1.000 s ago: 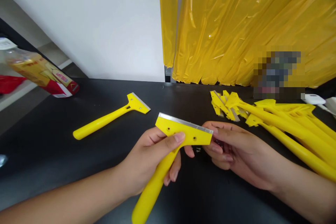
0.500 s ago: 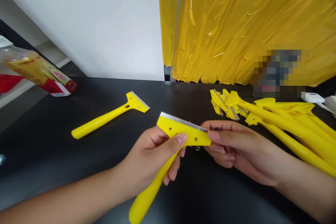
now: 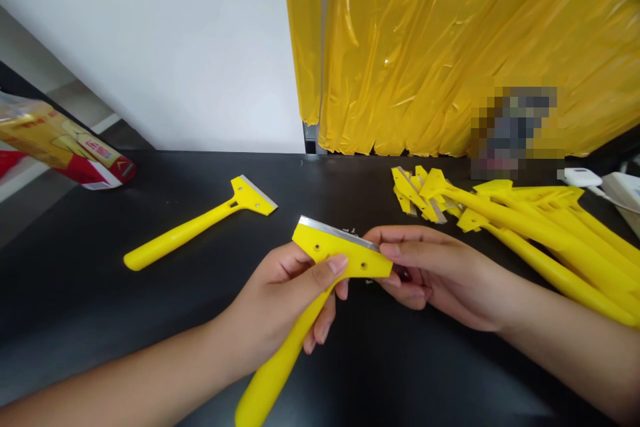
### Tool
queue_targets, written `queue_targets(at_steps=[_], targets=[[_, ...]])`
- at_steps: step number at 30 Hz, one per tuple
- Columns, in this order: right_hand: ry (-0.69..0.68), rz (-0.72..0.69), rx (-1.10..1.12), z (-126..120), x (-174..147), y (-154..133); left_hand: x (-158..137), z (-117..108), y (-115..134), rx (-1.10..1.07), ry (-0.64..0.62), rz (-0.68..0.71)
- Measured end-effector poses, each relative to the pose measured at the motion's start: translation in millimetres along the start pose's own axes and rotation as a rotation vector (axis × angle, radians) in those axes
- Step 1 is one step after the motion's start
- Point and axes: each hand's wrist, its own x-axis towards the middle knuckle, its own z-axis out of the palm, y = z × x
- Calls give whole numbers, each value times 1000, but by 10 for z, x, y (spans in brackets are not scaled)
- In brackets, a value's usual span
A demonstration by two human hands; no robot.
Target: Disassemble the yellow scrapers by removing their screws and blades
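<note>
My left hand (image 3: pixel 295 293) is closed round a yellow scraper (image 3: pixel 345 250), its thumb pressed on the head just below the blade. The head shows two bare screw holes, with a metal blade (image 3: pixel 340 233) along its upper edge. The handle slants down towards the lower left. My right hand (image 3: pixel 425 267) pinches the right end of the head at the blade, thumb in front and fingers behind. Something dark shows between its curled fingers, too hidden to name. Small screws (image 3: pixel 350 232) lie on the table behind the held head.
Another scraper (image 3: pixel 200 227) with screws in its head lies at left on the black table (image 3: pixel 150 333). On the right are a heap of loose yellow plates and blades (image 3: pixel 415 193) and several yellow handles (image 3: pixel 540 233). A bottle (image 3: pixel 75 147) leans at far left; yellow plastic sheeting (image 3: pixel 425 47) hangs behind.
The view has shifted slightly, so most things sit a little further left. Both hands keep their hold on the scraper. The dark thing in my right hand shows less now.
</note>
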Motion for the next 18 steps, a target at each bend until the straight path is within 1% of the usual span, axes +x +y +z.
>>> queue_targets(at_steps=[4, 8, 12, 18], targets=[[-6, 58, 79, -4, -57, -36, 9, -25, 0, 33, 61, 24], [4, 92, 117, -21, -96, -52, 6, -31, 18, 54, 49, 20], [-5, 61, 56, -13, -92, -55, 2, -15, 35, 70, 32, 12], [66, -8, -38, 12, -60, -46, 20, -10, 65, 91, 46, 5]])
